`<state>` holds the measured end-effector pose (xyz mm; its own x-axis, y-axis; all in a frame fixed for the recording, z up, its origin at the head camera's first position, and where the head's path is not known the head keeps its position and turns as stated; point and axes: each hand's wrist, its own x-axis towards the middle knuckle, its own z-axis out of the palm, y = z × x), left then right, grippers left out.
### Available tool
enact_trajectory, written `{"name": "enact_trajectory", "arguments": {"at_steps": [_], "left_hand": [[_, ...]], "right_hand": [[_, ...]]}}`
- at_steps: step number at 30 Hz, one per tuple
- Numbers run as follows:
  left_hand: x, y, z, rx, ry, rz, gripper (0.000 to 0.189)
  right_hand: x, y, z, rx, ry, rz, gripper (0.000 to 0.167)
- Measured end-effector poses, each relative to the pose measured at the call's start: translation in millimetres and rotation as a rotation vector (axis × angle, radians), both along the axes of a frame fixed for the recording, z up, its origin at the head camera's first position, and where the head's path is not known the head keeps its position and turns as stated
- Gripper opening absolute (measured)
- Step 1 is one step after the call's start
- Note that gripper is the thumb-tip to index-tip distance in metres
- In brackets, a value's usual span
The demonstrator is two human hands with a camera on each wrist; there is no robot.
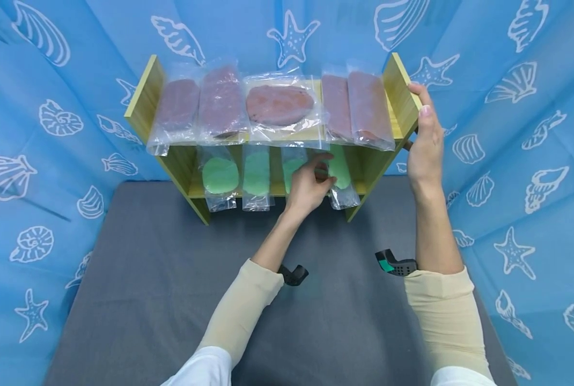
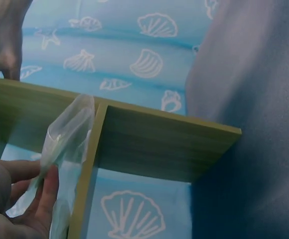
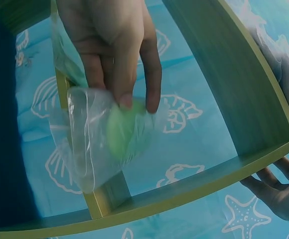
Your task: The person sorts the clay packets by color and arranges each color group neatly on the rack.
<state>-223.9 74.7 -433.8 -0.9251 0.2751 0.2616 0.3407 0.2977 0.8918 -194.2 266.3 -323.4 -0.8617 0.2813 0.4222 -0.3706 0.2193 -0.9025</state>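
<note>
A clear bag with a flat green piece point(image 1: 338, 169) is pinched by my left hand point(image 1: 308, 185) at the right end of the lower shelf. In the right wrist view, the bag's loose end point(image 3: 87, 139) hangs past the shelf's front edge, with the green piece under the fingertips. My right hand point(image 1: 427, 145) rests against the outer face of the right side panel point(image 1: 403, 91), its fingertips at the panel's edge. Three more bagged green pieces point(image 1: 220, 176) lie left of the left hand, one partly hidden behind it.
On the wooden rack's upper shelf point(image 1: 311, 133) lie several clear bags with reddish-brown flat pieces point(image 1: 279, 104). The rack stands at the back of a grey-covered table point(image 1: 316, 321). Blue curtains point(image 1: 98, 32) with white shell patterns surround it at the back and sides.
</note>
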Motion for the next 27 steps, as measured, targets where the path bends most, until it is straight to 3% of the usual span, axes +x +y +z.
{"name": "enact_trajectory", "arguments": {"at_steps": [7,20,27], "left_hand": [[-5.6,13.8,-3.6,-0.083,-0.009,0.025,0.047],[-7.8,25.6,-5.5,-0.232,0.052,0.035,0.049],[-7.2,26.9,-5.7,-0.219,0.069,0.077,0.046]], "right_hand": [[0.7,1,-3.8,-0.001,0.002,-0.004,0.043],[-0.2,0,-2.5,-0.056,0.020,0.020,0.042],[-0.6,-1,-0.3,-0.021,0.010,0.004,0.043]]}}
